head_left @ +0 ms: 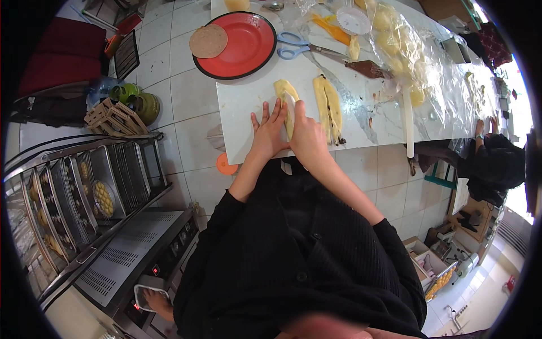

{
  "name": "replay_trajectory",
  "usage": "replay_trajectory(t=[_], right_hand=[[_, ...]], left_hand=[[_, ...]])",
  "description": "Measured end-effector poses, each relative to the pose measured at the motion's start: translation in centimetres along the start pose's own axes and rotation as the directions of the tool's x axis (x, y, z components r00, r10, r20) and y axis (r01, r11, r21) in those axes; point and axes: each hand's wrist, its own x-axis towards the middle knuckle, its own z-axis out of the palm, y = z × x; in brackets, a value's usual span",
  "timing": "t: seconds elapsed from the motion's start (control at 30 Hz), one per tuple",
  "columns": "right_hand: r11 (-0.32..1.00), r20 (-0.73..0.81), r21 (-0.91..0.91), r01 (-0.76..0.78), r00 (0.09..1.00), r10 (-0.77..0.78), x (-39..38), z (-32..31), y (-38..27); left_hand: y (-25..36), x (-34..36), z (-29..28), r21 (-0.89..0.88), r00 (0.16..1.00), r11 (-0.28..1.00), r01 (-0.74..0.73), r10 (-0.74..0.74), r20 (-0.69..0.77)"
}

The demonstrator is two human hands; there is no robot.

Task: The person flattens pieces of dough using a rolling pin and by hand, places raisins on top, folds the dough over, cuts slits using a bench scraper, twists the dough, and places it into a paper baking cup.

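Note:
My left hand (269, 131) lies flat with its fingers apart at the left side of a pale yellow dough strip (285, 87) on the marble-patterned table (243, 107). My right hand (309, 138) is closed, its index finger stretched forward along a white blade-like tool (290, 105) that touches the strip. My fingers hide most of this tool, so its exact kind is unclear. Just right of my right hand, a second dough strip (327, 104) has lengthwise slits and dark filling showing at its ends.
Beyond my hands are a red plate (248, 42) with a flat brownish disc (208, 41), blue-handled scissors (299, 46), a brown-filled piping bag (367, 69) and dough under plastic (418, 45). A white stick (407, 124) overhangs the edge. Co-workers' hands appear at right (480, 127) and lower left (158, 302).

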Motion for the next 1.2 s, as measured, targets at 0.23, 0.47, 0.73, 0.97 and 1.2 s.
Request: replay_trajectory(t=[0.23, 0.47, 0.73, 0.97, 1.2], right_hand=[[0.999, -0.017, 0.035, -0.003, 1.0, 0.004, -0.8, -0.1, 0.9], [0.973, -0.053, 0.219, 0.074, 0.997, -0.064, -1.3, -1.6, 4.3], [0.946, -0.245, 0.297, 0.133, 0.968, -0.059, -0.5, -4.2, 5.9], [0.976, -0.16, 0.167, 0.139, 0.981, -0.113, 1.3, -1.2, 3.8], [0.993, -0.075, 0.107, 0.051, 0.996, -0.043, 1.6, -0.7, 1.6]], left_hand=[[0.3, 0.1, -0.6, -0.026, 0.997, 0.999, 0.022, -0.02, 0.073], [0.2, 0.0, -1.2, -0.037, 0.997, 0.999, 0.034, -0.031, 0.075], [-0.7, 1.1, -1.7, -0.228, 0.995, 0.974, -0.001, -0.022, -0.098], [-0.4, 3.0, 0.2, -0.045, 0.987, 0.999, 0.011, -0.018, -0.158], [-0.4, 3.0, 0.0, -0.05, 0.99, 0.998, 0.025, -0.032, -0.139]])
